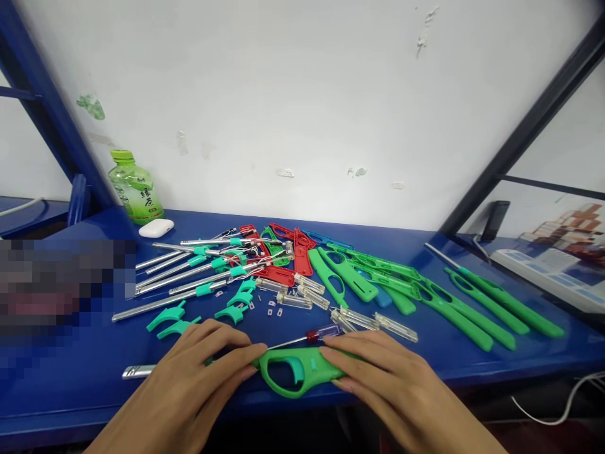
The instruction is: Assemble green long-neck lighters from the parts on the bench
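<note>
Both hands grip a green long-necked lighter at the table's front edge. My left hand closes on its neck end, with the metal tube sticking out to the left beneath it. At the handle end, my right hand pinches the green casing between thumb and fingers. A teal trigger shows inside the lighter's finger loop. Just behind the lighter lies a screwdriver with a red and purple handle. Teal trigger pieces and clear fuel tanks lie beyond my hands.
Several metal lighter tubes are piled at left. Red casing halves and green casing halves spread across the middle and right. An assembled green lighter lies far right. A green tea bottle and white earphone case stand by the wall.
</note>
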Available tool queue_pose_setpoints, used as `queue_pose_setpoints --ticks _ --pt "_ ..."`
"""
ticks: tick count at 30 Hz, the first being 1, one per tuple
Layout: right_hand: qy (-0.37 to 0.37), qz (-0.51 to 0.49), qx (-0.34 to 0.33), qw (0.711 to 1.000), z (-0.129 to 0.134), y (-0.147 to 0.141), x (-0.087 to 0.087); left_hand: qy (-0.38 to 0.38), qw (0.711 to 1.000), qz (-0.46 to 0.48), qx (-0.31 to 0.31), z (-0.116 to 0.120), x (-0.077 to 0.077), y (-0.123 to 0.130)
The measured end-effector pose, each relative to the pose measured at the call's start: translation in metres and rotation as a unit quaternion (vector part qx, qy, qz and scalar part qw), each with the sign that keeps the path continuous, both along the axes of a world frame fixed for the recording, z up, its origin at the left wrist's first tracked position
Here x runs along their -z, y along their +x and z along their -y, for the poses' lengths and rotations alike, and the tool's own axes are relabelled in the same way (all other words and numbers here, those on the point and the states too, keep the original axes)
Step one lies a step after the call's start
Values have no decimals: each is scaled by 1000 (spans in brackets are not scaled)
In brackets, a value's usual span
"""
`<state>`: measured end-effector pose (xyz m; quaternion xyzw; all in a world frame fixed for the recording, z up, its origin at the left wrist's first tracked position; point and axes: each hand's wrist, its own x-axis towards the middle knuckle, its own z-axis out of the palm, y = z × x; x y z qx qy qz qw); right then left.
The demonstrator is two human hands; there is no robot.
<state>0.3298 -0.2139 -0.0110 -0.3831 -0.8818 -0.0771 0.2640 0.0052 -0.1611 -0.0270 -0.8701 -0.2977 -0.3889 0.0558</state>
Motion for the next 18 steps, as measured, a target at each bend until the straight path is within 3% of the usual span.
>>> queue_pose_setpoints --ticks 8,14,18 --pt "3 7 3 1000 3 -1 5 0 1000 -21 8 2 9 -2" --pt "-25 5 12 1000 9 -1 8 35 998 -50 22 1 6 -4" --pt "-27 -20 12 999 7 -3 9 24 998 -57 2 3 12 -7"
